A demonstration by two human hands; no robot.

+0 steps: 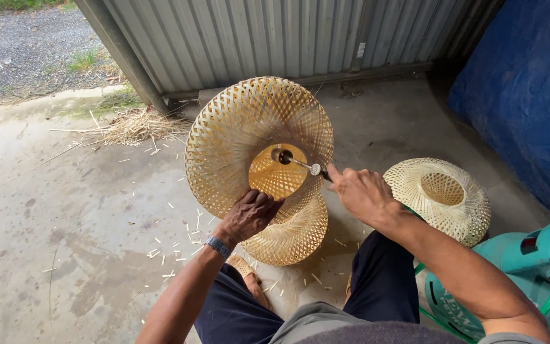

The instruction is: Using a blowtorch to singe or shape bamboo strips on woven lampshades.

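— Head view: what held, and where?

— Woven bamboo lampshade (256, 137), wide flared end tipped up toward the camera, narrower woven end (291, 232) down on the concrete floor (65, 210), just ahead of the knees. Long axis leaning, running from the floor up and away toward the corrugated metal wall (224, 38).

— Left hand?

— Left hand (249, 215) curled over the lower rim of the inner opening, fingers closed on the weave, gripping it. Watch (218, 246) on that wrist.

— Right hand?

— Right hand (361, 191) wrapped tight around a slim metal tool (297, 162), probably a torch nozzle. Tool lying nearly level, tip pointing left into the middle opening of the lampshade, handle end hidden in the fist.

— Anything else around?

— Second woven shade (440, 197), paler, sitting on the floor to the right, just behind the right forearm, opening facing up. Teal gas cylinder (529, 274) at the lower right, close to the right elbow. Blue tarp (523, 95) against the far right. Bamboo offcuts (173, 248) scattered on the floor left of the lampshade, pile of dry straw (138, 124) farther back by the wall. Gravel (27, 44) beyond the concrete edge, top left.
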